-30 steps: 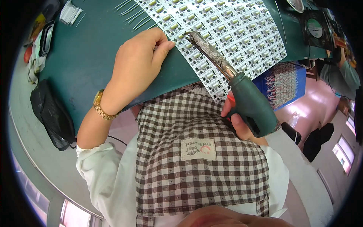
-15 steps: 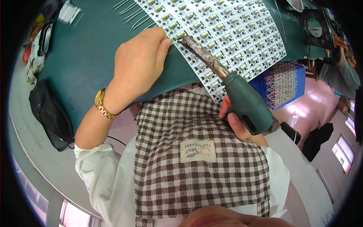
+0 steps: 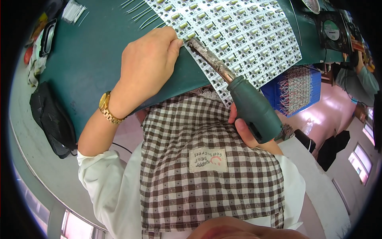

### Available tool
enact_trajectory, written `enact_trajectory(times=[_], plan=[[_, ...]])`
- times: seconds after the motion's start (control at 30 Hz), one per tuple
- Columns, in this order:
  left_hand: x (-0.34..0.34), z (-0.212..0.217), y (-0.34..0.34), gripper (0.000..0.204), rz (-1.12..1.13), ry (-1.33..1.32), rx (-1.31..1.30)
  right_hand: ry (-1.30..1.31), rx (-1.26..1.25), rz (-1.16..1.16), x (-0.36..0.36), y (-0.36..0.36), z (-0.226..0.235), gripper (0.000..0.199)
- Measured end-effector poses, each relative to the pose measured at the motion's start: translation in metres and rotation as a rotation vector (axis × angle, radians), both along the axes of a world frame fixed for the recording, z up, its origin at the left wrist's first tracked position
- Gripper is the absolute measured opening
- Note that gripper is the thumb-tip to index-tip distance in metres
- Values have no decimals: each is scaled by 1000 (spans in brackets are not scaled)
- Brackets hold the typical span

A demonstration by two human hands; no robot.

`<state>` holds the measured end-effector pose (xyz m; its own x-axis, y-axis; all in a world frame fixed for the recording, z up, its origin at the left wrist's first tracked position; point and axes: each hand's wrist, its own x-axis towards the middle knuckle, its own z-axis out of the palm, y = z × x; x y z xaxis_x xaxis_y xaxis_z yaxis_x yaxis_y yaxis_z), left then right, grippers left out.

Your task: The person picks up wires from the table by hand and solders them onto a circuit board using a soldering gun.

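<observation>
Your right hand [image 3: 248, 134] is gripping the soldering iron [image 3: 256, 107], fingers wrapping its handle; your left hand [image 3: 147, 65] is pinching thumb and forefinger together by the left edge of the circuit-board panel [image 3: 246, 36], just beside the iron's tip [image 3: 192, 44]. Can't tell from here what's in that pinch or whether the tip is touching. I'd be keeping the iron steady and skin clear of hot metal. The panel is lying on the green table [image 3: 91, 51], near corner overhanging; white wires [image 3: 73, 12] are sitting upper left, a blue bin [image 3: 272, 92] is standing right, a co-worker's sleeve [image 3: 368, 77] is showing beyond.
</observation>
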<state>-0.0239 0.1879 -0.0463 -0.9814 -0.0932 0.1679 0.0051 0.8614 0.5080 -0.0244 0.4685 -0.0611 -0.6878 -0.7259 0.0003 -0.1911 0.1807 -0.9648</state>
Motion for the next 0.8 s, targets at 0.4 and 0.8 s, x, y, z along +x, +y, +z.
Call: enact_trajectory(times=[0.4, 0.8], plan=[[0, 0, 0, 14, 13, -5, -6, 156, 327, -57, 0, 2, 17, 36], [0, 3, -4, 15, 2, 9, -6, -265, -135, -36, 0, 1, 21, 45]])
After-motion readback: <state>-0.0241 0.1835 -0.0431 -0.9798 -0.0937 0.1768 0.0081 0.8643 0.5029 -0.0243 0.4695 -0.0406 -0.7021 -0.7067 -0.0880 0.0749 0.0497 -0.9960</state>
